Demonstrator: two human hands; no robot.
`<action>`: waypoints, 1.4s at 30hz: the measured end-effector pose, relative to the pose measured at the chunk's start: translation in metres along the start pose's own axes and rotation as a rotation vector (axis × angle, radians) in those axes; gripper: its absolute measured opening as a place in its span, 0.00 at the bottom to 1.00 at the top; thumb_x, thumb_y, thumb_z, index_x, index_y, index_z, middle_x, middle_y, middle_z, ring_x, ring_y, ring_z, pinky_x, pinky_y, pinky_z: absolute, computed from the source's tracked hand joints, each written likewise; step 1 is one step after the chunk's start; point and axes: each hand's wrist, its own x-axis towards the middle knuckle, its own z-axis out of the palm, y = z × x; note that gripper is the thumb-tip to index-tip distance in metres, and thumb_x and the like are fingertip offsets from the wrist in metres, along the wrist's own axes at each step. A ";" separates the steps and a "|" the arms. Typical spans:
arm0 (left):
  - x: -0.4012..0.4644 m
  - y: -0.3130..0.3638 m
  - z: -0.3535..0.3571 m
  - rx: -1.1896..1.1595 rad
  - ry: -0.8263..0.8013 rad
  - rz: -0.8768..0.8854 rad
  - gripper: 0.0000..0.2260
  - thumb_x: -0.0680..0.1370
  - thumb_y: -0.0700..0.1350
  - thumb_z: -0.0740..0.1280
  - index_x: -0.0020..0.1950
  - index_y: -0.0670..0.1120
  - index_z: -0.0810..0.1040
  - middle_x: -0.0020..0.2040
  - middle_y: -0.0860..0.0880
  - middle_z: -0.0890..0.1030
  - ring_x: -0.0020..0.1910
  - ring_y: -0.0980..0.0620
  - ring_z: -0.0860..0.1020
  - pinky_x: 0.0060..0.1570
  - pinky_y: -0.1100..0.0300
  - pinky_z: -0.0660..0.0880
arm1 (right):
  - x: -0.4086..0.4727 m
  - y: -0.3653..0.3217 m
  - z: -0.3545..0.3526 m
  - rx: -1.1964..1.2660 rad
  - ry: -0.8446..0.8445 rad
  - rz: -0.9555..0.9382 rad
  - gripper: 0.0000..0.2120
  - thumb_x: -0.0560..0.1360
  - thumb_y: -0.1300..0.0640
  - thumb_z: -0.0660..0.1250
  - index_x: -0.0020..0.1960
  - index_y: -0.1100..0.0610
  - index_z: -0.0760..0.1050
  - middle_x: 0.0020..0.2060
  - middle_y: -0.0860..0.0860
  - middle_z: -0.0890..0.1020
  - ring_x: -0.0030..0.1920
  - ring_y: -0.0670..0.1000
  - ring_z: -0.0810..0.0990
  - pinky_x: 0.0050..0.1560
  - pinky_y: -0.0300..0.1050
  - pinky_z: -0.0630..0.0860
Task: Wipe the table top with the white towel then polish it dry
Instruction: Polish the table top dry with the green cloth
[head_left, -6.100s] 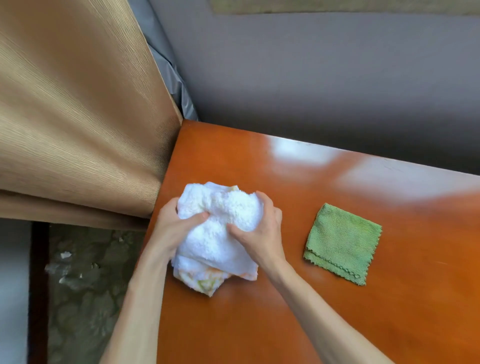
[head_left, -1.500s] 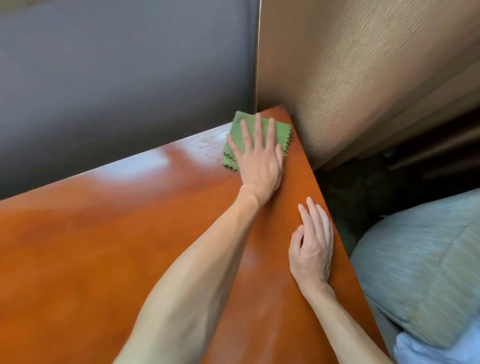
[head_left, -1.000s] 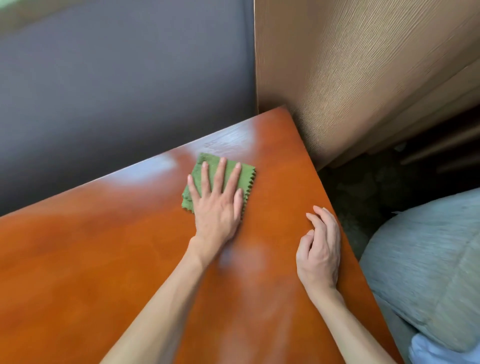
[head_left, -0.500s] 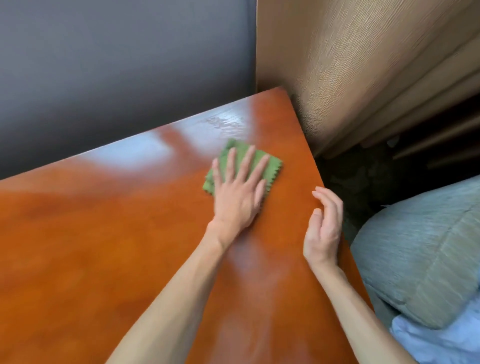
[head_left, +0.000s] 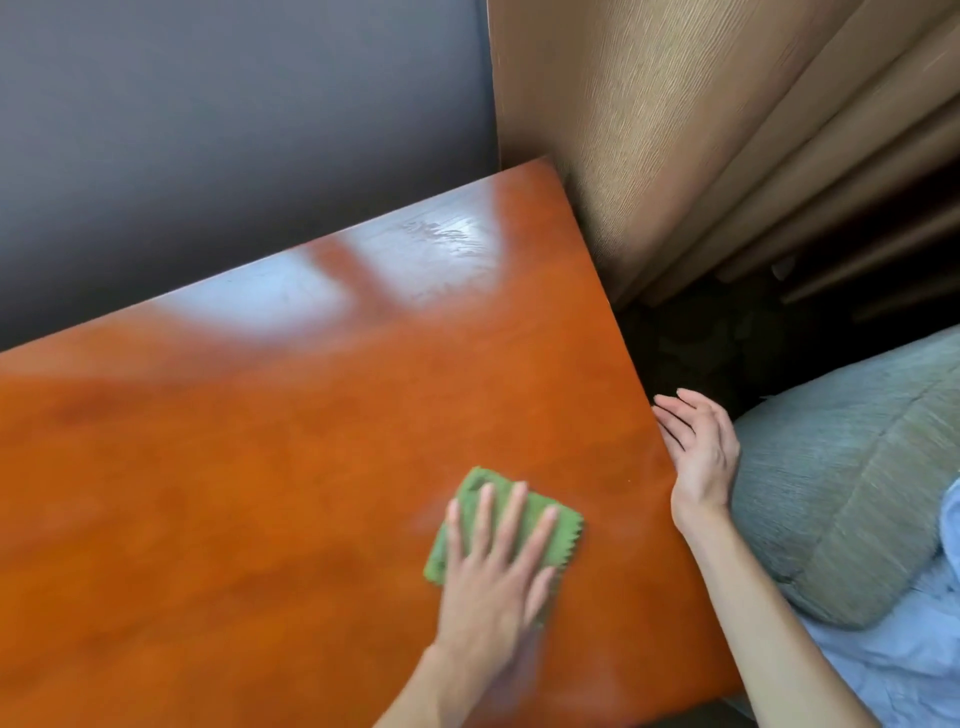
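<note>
Looking down from the head camera, I see the orange-brown table top (head_left: 260, 493) filling most of the view, and I use it as my landmark. The left hand (head_left: 493, 577) lies flat on a small green cloth (head_left: 545, 525), fingers (head_left: 511, 514) spread and straight, palm pressing the cloth on the table top. It does not clasp the cloth; the hand is fully open on top of it. The cloth sits on the table top toward its right edge, in the part nearer to me, and its zigzag border shows just beside the fingers. The hand looks a little blurred.

The right hand (head_left: 698, 449) is at the right edge of the table top, open and loose, holding nothing; I cannot tell if the fingertips touch the edge. The white towel is not visible anywhere.

At the far corner of the table top, pale streaky reflections lie on the surface. A tan curtain (head_left: 675, 130) hangs beside this corner, and a grey wall (head_left: 234, 130) stands behind the far edge. A grey-green cushion (head_left: 831, 493) lies to the right of the table top, beyond the right hand.
</note>
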 end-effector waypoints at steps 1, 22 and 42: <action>0.020 0.018 -0.001 -0.011 -0.001 0.051 0.27 0.81 0.60 0.54 0.80 0.56 0.61 0.81 0.45 0.59 0.80 0.37 0.53 0.71 0.32 0.55 | 0.000 0.001 -0.002 0.043 0.018 0.022 0.12 0.83 0.61 0.55 0.62 0.61 0.74 0.51 0.56 0.83 0.53 0.51 0.84 0.52 0.38 0.80; 0.104 -0.161 -0.046 -0.076 0.219 -0.715 0.26 0.83 0.56 0.49 0.81 0.50 0.59 0.81 0.42 0.57 0.78 0.33 0.56 0.72 0.29 0.53 | -0.032 0.040 0.052 -1.237 0.029 -0.643 0.24 0.81 0.50 0.55 0.77 0.51 0.64 0.78 0.56 0.63 0.74 0.60 0.67 0.71 0.60 0.64; 0.198 -0.066 -0.042 0.004 0.184 0.032 0.24 0.83 0.59 0.53 0.80 0.57 0.62 0.80 0.48 0.61 0.79 0.39 0.57 0.76 0.37 0.51 | -0.030 0.039 0.057 -1.196 0.079 -0.648 0.22 0.82 0.56 0.53 0.75 0.52 0.66 0.77 0.54 0.66 0.72 0.58 0.68 0.69 0.57 0.64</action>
